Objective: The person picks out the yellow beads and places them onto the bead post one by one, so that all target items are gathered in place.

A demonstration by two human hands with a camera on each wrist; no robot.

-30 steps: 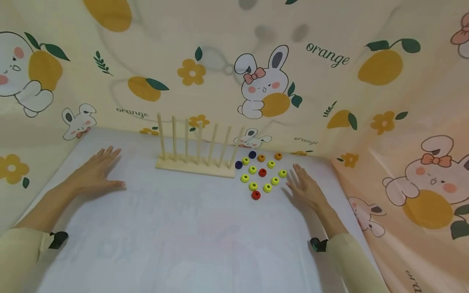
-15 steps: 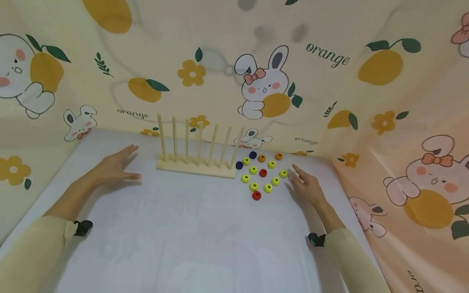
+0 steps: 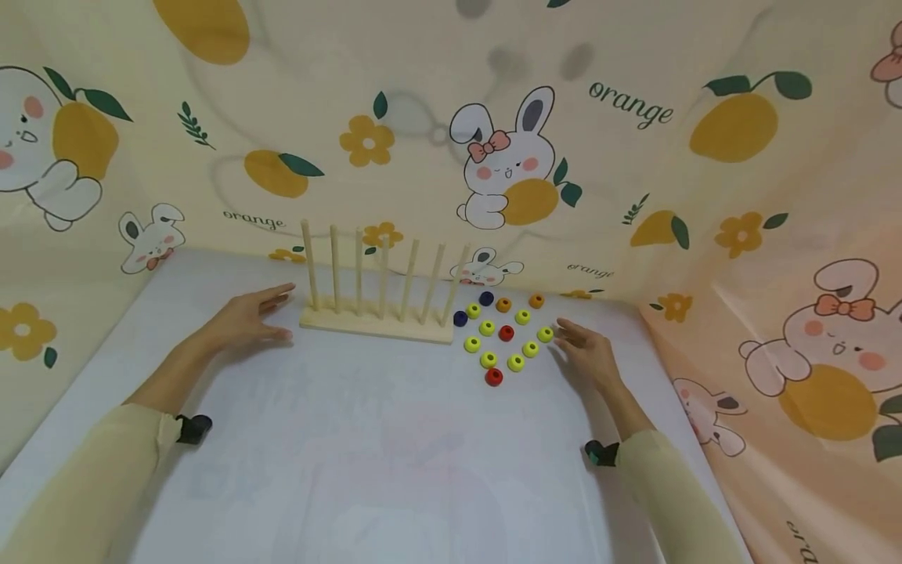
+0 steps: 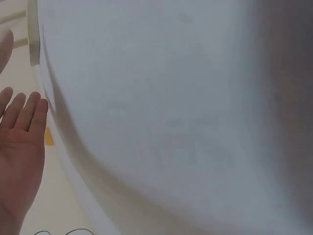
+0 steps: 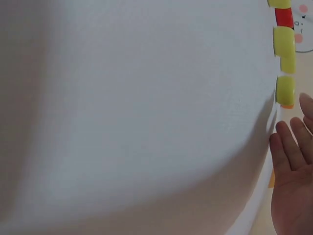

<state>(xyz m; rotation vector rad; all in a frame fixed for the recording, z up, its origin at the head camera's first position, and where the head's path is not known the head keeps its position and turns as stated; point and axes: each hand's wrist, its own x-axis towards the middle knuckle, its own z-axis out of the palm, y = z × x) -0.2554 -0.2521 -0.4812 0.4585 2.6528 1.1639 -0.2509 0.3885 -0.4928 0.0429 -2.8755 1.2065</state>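
A pale wooden rack (image 3: 373,324) stood toward the back of a white table (image 3: 395,462): a flat, narrow base carrying seven bare, upright pegs (image 3: 335,270) in a single row. Just beside its right end lay fourteen small round beads (image 3: 506,334), loosely scattered, with eight bright yellow, two red, two orange and two dark blue. Dark holes showed in the tops of most.

The person's hands were well apart and held nothing. The left hand (image 3: 243,317) was near the rack's left end, fingers extended and thumb spread away from them. The right hand (image 3: 592,356) was beside the rightmost yellow bead, fingers loose; whether it touched the bead could not be told.

Behind, a cream cloth (image 3: 310,94) printed with rabbits and fruit repeated the word "orange" in green script; one copy at lower right was cut off after "ora". Faint marks on the table were unreadable.

In the left wrist view, the hand and rack were cut off by the left edge. In the right wrist view, the hand ran off the right edge, and the overlapping beads could not be counted.
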